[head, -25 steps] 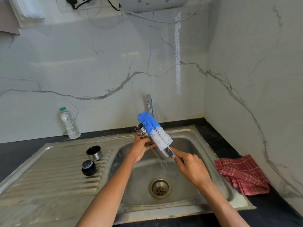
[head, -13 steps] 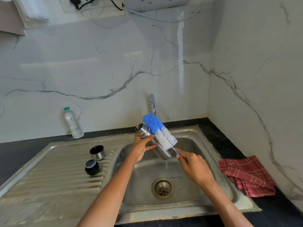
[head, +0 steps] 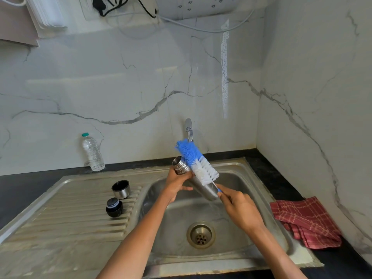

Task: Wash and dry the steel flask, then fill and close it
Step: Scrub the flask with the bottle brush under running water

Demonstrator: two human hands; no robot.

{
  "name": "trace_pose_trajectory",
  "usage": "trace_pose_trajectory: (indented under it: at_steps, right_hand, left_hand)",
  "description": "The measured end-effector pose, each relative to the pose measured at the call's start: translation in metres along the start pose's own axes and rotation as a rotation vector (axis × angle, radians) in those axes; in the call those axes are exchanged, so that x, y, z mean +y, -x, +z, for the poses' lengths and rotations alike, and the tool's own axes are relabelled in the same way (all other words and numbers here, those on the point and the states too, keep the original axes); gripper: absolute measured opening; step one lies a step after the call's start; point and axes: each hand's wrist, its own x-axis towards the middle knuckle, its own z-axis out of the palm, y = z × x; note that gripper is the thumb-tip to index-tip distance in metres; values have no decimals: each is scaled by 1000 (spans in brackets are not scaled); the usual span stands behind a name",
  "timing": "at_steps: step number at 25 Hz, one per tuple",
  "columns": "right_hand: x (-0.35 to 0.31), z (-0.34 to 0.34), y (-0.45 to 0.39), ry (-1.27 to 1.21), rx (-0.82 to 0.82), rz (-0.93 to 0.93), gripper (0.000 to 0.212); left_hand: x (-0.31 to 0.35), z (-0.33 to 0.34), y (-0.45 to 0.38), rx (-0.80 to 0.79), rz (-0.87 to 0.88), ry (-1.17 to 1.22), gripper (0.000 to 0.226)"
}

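Water bottle (head: pixel 93 153), red cloth (head: pixel 306 222), perhaps damp.

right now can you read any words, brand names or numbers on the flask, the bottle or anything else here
None can be read.
Steel flask: bare metal where it shows, no print visible.
Plastic water bottle: no label or lettering shows on its clear wall.
Flask cup and stopper on the drainboard: no marks visible.
Bottle brush and red checked cloth: no text, only a woven pattern on the cloth.

Open steel flask (head: pixel 203 187) tilted over sink basin (head: pixel 251 178), mouth up-left, uncapped.
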Motion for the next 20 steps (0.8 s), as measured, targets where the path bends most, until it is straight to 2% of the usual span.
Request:
trace_pose_trajectory:
  at_steps: [6,12,16,18,20]
  right_hand:
    - [16,2,-3,114,-101,182,38]
    - [6,0,-3,-13,-50,56,35]
    - [1,-2,0,-5,-17,-25,37]
    - [5,-4,1,36,-10,47,35]
    - [15,-4,0,157,-72,179,34]
  left_hand:
    - [5,-1,2,13,22,56,64]
    - [8,-2,0,-116,-78,239,49]
    - [7,0,2,-114,-82,210,42]
    - [9,1,5,-81,-58,141,42]
    - [11,0,4,-27,-26,20,46]
